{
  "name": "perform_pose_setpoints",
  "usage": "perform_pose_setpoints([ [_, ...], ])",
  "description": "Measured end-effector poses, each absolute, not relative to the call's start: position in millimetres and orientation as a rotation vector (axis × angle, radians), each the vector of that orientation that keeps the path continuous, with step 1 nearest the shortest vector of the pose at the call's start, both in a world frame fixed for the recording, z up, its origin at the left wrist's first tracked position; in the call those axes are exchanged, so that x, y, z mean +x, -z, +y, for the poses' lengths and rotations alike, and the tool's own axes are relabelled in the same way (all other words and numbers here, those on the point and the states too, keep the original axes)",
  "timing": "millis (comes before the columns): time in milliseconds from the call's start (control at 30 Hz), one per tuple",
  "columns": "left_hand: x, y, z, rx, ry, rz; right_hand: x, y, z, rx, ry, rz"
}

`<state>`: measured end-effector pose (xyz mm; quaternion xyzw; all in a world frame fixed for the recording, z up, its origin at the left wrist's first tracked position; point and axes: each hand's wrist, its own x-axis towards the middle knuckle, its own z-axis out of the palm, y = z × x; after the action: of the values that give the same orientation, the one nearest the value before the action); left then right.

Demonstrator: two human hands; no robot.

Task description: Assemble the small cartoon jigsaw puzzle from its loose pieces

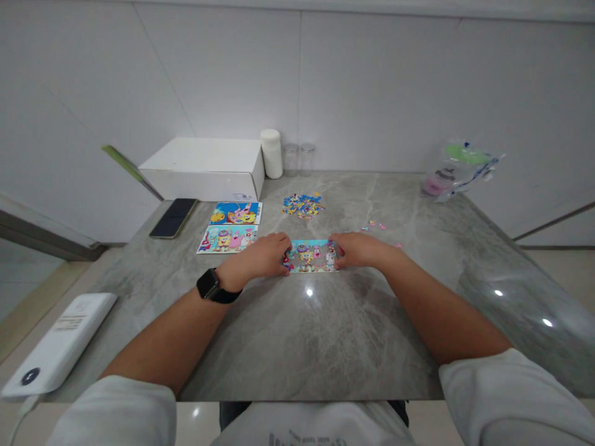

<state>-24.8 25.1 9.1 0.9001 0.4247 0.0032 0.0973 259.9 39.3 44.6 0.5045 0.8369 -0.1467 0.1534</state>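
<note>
A small colourful cartoon jigsaw puzzle lies flat on the grey marble table in front of me. My left hand, with a black watch on the wrist, rests at the puzzle's left edge, fingers curled down onto it. At the right edge sits my right hand, its fingers also bent and pressing on the puzzle. Both hands touch the puzzle from its two sides. A heap of loose puzzle pieces lies a little beyond it.
Two cartoon picture cards and a dark phone lie at left. A white box, a white jar and two clear jars stand at the back. A plastic bag sits far right; a white power bank near left.
</note>
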Motion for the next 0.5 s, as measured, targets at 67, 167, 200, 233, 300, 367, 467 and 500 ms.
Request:
perform_pose_setpoints([
  [67, -24, -8, 26, 2.655, -0.013, 1.253, 259, -44, 39, 1.451, 0.411, 2.403],
  [167, -25, -7, 28, 2.641, -0.036, 1.251, 259, -44, 41, 1.455, 0.421, 2.402],
  [200, -25, -7, 29, 2.639, -0.043, 1.251, 259, -44, 42, 1.458, 0.428, 2.404],
  [233, -25, -7, 30, 2.639, -0.050, 1.251, 260, -44, 43, 1.463, 0.434, 2.408],
  [300, -26, -7, 31, 2.633, -0.075, 1.248, 261, -43, 45, 1.469, 0.444, 2.416],
  [367, -27, -7, 33, 2.620, -0.109, 1.244, 262, -41, 47, 1.471, 0.451, 2.422],
  [467, -29, -5, 36, 2.603, -0.146, 1.227, 264, -39, 48, 1.469, 0.461, 2.437],
  [500, -29, -4, 37, 2.599, -0.153, 1.221, 264, -39, 49, 1.468, 0.466, 2.446],
])
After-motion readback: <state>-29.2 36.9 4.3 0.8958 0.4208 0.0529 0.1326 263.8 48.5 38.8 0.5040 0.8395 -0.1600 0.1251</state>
